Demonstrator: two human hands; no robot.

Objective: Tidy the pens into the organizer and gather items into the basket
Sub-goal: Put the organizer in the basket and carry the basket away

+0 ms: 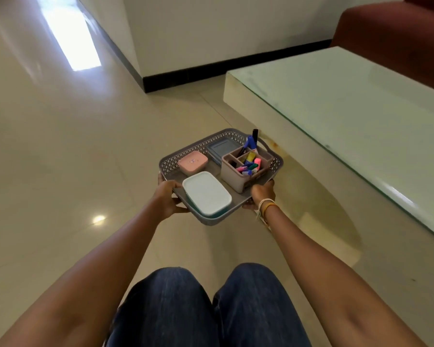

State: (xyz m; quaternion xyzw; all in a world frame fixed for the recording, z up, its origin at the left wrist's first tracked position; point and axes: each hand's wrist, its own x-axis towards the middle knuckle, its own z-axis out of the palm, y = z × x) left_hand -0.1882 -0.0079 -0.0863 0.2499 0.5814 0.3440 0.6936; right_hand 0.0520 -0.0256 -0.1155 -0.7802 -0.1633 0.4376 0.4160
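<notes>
While both arms reach forward over a pair of dark blue trousered knees (206,309), the grey basket (176,161) is held up in the air above the beige tiled floor (60,146), clear of everything around it. At the left, the left hand (167,196) is wrapped around the basket's near left rim, thumb over the top edge and fingers curled underneath. Just inside that rim sits a pale blue-white lidded box (206,194), lying flat in the near left corner of the basket. Behind it, toward the far left, is a smaller pink lidded box (193,162) with a little label on top. Farther right, against the lattice-patterned back wall, a grey-blue flat lid or container (219,148) lies partly hidden behind the organizer (233,177). That organizer, a taupe caddy split into compartments, stands upright in the right half of the basket. Its larger front compartment holds a cluster of coloured pens (251,165) in pink, green, yellow and blue, while a blue marker (250,142) and a black marker (255,135) stick up from the rear compartment, past the basket's rim. At the right, the right hand (262,194) is closed on the near right rim of the basket, just below the organizer, with pale and orange bangles (266,207) around the wrist. Beyond the basket to the right is a low desk (348,116) with a glossy greenish glass top, and behind that a dark red sofa (396,36). A white wall with a black skirting (211,68) runs across the back.
</notes>
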